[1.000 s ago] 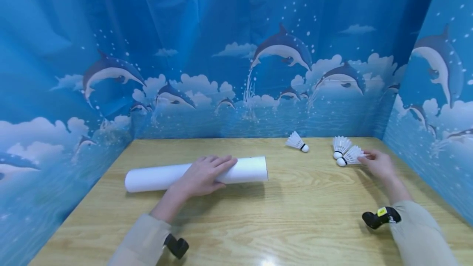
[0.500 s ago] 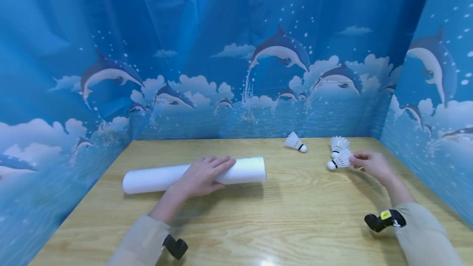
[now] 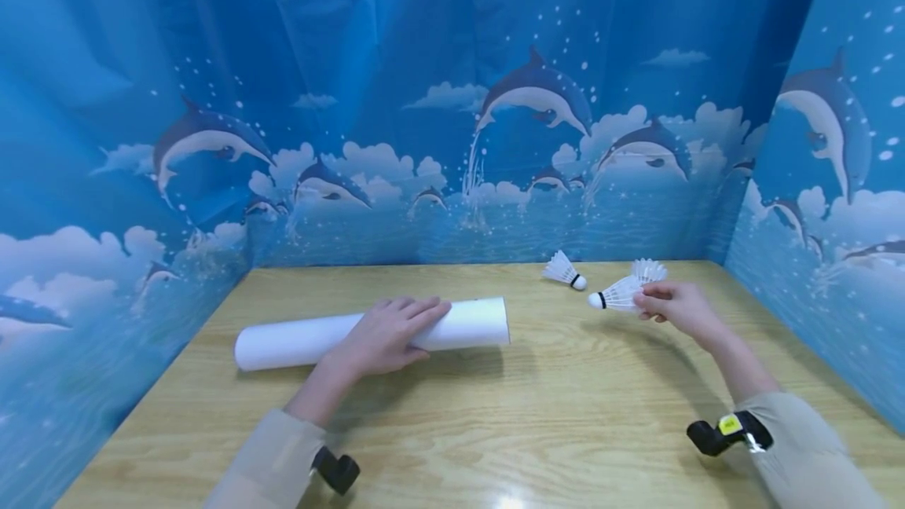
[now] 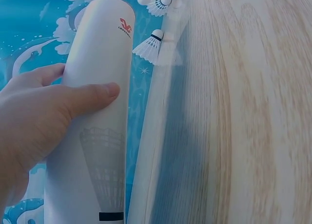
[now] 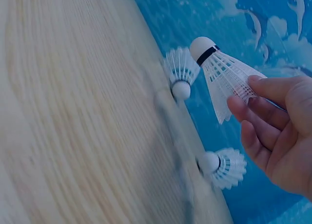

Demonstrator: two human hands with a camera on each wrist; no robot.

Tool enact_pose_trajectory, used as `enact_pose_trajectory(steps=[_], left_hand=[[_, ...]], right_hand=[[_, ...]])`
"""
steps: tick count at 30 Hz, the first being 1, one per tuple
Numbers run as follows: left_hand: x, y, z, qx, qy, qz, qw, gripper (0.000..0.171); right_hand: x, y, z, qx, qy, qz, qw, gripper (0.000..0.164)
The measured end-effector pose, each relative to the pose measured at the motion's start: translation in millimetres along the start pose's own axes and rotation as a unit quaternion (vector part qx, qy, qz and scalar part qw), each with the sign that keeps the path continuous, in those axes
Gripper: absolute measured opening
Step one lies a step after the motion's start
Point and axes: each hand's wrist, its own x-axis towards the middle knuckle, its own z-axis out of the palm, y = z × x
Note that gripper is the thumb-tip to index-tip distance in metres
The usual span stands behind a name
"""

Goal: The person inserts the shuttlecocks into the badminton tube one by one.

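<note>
My left hand (image 3: 389, 340) grips a white shuttlecock tube (image 3: 297, 342) that lies sideways over the left half of the table, thumb along its near side. A red logo and a grey printed shuttlecock show on the tube (image 4: 100, 107) in the left wrist view. Thumb and fingers of my right hand (image 3: 682, 311) pinch a white shuttlecock (image 5: 226, 78) by its skirt, cork end pointing left. Behind it, partly covered, is a second shuttlecock (image 3: 649, 267). A third shuttlecock (image 3: 564, 269) lies farther left, near the back edge.
The wooden table (image 3: 495, 422) meets a blue dolphin-print backdrop (image 3: 396, 179) at the back, with more of it along both sides. Black wrist devices sit at the left cuff (image 3: 335, 471) and the right cuff (image 3: 731, 432).
My right hand has lifted the shuttlecock and carried it left, away from the one behind it. My left hand keeps its grip on the tube in about the same place.
</note>
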Motion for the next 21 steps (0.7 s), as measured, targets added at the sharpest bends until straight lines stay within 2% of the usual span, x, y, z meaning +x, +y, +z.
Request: enact_pose_trajectory(steps=[5,11,21], left_hand=[[1.7,0.1,-0.3,-0.004,0.003,0.0,1.0,0.079],[3.1,-0.5,0.1,-0.001,0.01,0.001,0.9999,0.079],[4.2,-0.2,0.3,0.0,0.017,0.006,0.9998,0.079]], right_hand=[[-4,-23,13,0.02,-0.014,0.007,1.0,0.04],[-10,-53,31,0.033,-0.028,-0.002,0.999,0.035],[-15,-87,68,0.099,-0.062,-0.044,0.992,0.024]])
